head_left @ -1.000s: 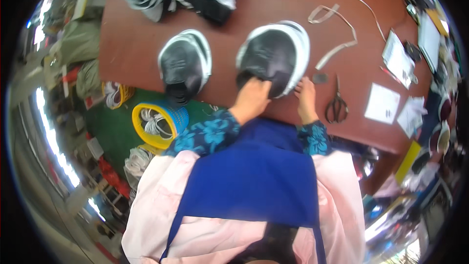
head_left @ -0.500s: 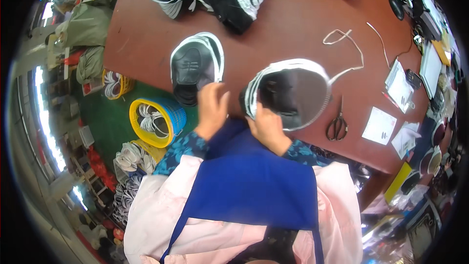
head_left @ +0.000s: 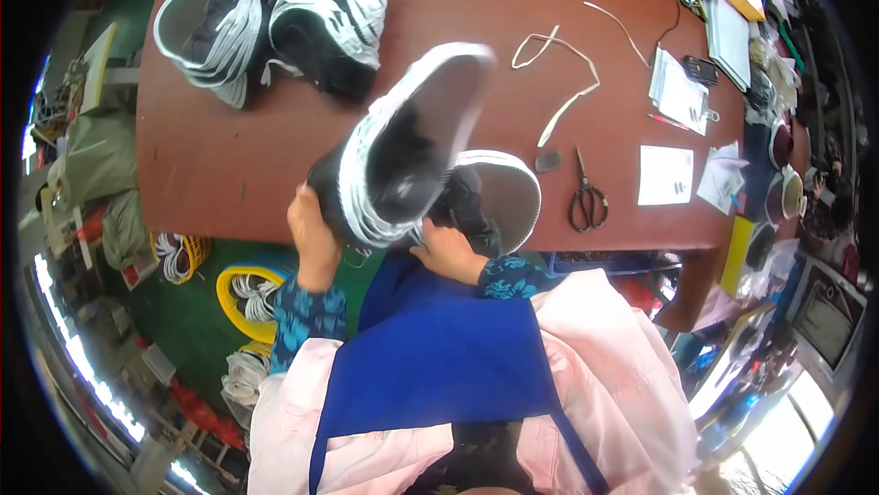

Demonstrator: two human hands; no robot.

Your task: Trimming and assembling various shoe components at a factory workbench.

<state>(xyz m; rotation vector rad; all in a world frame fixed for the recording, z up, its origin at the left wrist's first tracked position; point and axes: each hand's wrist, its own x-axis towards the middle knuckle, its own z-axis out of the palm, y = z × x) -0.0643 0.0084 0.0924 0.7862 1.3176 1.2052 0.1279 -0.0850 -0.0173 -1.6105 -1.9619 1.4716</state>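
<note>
A stack of black shoe uppers with white layered edges (head_left: 394,161) is raised and tilted over the table's near edge, its top end blurred by motion. My left hand (head_left: 314,237) grips this stack at its lower left side, fingers behind it. Right beside it lies another black shoe upper (head_left: 502,195) with a white rim and grey lining, partly covered by the stack. My right hand (head_left: 450,252) is closed on the black near part of that shoe upper, close under the stack. Some of its fingertips are hidden.
Bigger bundles of shoe uppers (head_left: 320,28) stand at the far left of the brown table (head_left: 201,174). Scissors (head_left: 586,206), a small dark block (head_left: 548,162), a pale lace (head_left: 595,83) and papers (head_left: 666,174) lie to the right. A yellow-rimmed basket (head_left: 229,307) stands on the floor.
My left hand has gone from beside the smaller stack to gripping a raised one. The two stacks, apart before, now overlap. The view has swung, shifting the tabletop leftward.
</note>
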